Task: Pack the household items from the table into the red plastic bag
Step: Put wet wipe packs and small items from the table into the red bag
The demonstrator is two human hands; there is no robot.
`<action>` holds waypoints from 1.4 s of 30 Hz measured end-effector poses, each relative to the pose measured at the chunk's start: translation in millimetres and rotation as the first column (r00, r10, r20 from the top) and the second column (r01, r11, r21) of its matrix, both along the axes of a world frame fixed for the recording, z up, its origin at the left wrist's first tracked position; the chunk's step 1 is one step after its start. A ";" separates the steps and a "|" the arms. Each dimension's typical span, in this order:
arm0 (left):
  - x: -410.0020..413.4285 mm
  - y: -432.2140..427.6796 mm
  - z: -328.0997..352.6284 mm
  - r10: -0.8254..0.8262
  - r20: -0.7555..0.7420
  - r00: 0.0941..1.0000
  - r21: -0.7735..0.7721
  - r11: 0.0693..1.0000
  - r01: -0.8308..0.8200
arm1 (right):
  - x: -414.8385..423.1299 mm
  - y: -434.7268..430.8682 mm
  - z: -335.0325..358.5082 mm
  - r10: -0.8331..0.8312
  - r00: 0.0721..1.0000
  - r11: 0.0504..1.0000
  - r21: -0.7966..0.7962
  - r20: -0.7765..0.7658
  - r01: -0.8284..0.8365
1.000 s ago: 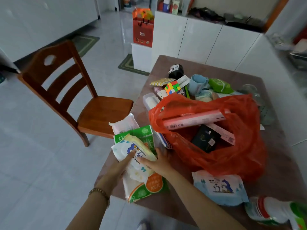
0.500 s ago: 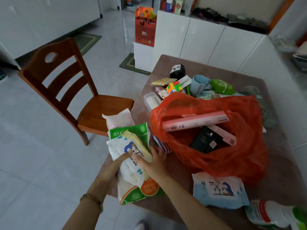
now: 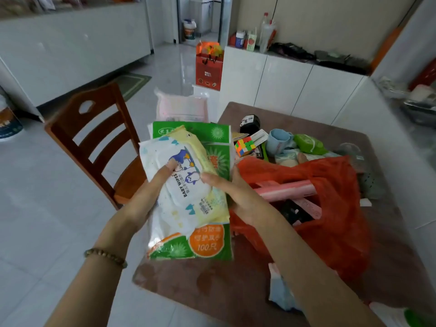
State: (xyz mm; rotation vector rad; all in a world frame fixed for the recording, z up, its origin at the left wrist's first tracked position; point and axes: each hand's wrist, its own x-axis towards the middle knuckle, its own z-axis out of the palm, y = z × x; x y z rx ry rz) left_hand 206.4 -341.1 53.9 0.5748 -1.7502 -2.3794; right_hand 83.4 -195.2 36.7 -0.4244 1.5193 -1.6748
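Both hands hold a stack of flat packs lifted above the table's near left corner. My left hand (image 3: 151, 197) grips its left edge, thumb on the white baby wipes pack (image 3: 181, 185) on top. My right hand (image 3: 236, 194) grips the right edge. Under the wipes lie a yellow pack (image 3: 200, 147), a green glove pack (image 3: 212, 241) and a pink pack (image 3: 181, 109) at the back. The red plastic bag (image 3: 330, 223) stands open to the right, with a pink box (image 3: 287, 190) and a dark item inside.
Behind the bag on the brown table (image 3: 212, 289) lie a colour cube (image 3: 245, 146), a blue cup (image 3: 279, 140), a green pouch (image 3: 309, 143) and a black item (image 3: 250, 121). Another wipes pack (image 3: 280, 293) lies near the front. A wooden chair (image 3: 94, 138) stands left.
Both hands closed on the stack of packs and lifted it off the table, up toward the camera. The view tilted upward.
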 end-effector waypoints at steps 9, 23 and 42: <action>-73.9 87.5 42.6 -0.339 -0.024 0.941 -0.141 0.933 0.332 | -23.8 95.9 36.8 -0.046 0.980 0.987 -0.144 0.194 0.075; -127.1 77.6 -86.5 0.051 0.234 0.971 -0.801 0.576 0.163 | -4.4 190.1 -32.3 -0.308 0.841 0.927 -0.057 0.444 0.370; -132.2 92.6 -12.8 -0.191 -0.155 0.969 -0.138 0.976 0.170 | -55.2 159.1 -29.2 -0.711 0.504 0.629 0.121 0.490 0.768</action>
